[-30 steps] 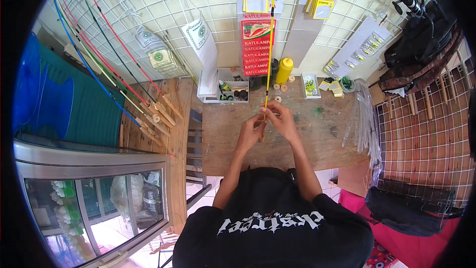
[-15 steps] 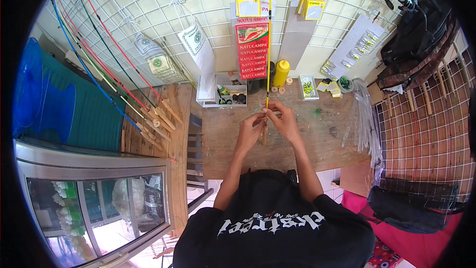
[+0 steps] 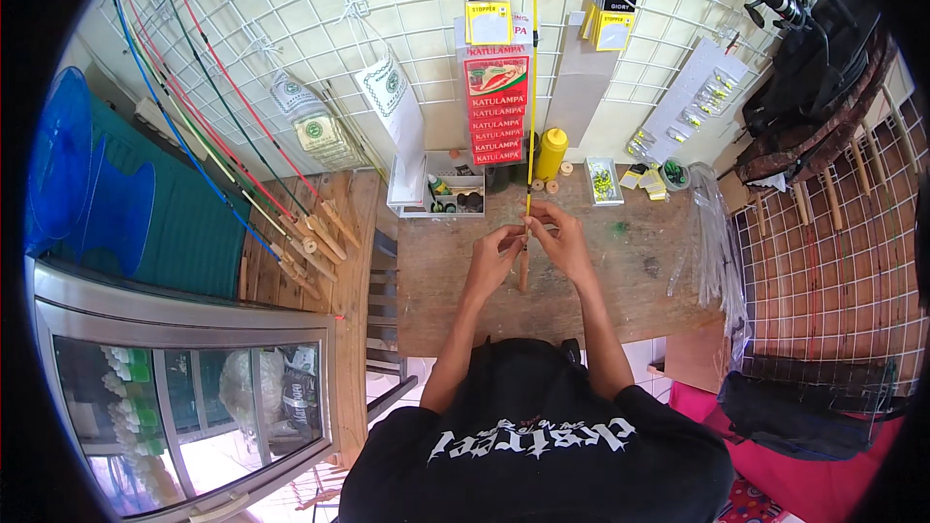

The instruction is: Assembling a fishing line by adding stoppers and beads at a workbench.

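Yellow rod (image 3: 532,116): in front of the person, over the near part of the table (image 3: 620,300); runs up past the top of view.
Handle (image 3: 524,273): brown, at the rod's near end, below the fingers; whether it touches the table, cannot tell.
Right hand (image 3: 560,237): thumb and forefinger clamped on the rod, just above the handle.
Left hand (image 3: 492,257): fingertips bent in against the same stretch; cannot tell whether they clamp it.
Work at the rod: looks like fine fingertip work above the handle; any thread or small part there is too small to make out.
Next move on the rod: seems to call for one hand steadying, the other's fingertips free for detail.
Table's back edge: yellow bottle (image 3: 550,155), small box (image 3: 605,199) beyond reach of either hand's present pose.
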A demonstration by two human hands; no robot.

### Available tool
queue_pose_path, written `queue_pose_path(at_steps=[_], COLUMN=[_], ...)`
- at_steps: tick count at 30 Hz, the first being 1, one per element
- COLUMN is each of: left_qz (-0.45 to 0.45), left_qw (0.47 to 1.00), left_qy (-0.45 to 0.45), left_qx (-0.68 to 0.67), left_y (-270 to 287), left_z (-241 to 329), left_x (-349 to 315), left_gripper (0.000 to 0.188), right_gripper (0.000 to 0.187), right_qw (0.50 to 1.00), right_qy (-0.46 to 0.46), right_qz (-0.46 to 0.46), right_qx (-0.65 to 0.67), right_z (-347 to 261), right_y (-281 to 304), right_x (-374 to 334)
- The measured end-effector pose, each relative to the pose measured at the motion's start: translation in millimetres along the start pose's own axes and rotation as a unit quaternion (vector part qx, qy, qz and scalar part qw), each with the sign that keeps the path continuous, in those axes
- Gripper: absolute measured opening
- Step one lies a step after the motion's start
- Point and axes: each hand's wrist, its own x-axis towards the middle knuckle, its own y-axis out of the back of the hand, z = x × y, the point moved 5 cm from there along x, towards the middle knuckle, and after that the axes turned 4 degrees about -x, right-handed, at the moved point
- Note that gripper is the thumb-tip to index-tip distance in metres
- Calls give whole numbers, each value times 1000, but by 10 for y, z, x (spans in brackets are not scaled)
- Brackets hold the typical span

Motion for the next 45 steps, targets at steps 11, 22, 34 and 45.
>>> queue_pose_path(at_steps=[11, 22, 34, 45], left_qz=[4, 84, 57, -41], left_qw=[1000, 996, 985, 978], left_qy=[-2, -13, 61, 154], left_qx=[0, -11, 150, 133], left_y=[82, 417, 169, 140], left_z=[-93, -236, -1231, -1410], left_x=[19, 168, -174, -687], left_gripper=[22, 25, 35, 43], right_gripper=[27, 28, 28, 42], right_qw=[1000, 972, 985, 978], right_qy=[-25, -142, -107, -33], right_qz=[-6, 43, 102, 9], right_qx=[-12, 181, -93, -204], right_z=[-3, 654, 2292, 2174], right_y=[20, 277, 106, -268], right_x=[-23, -196, 55, 352])
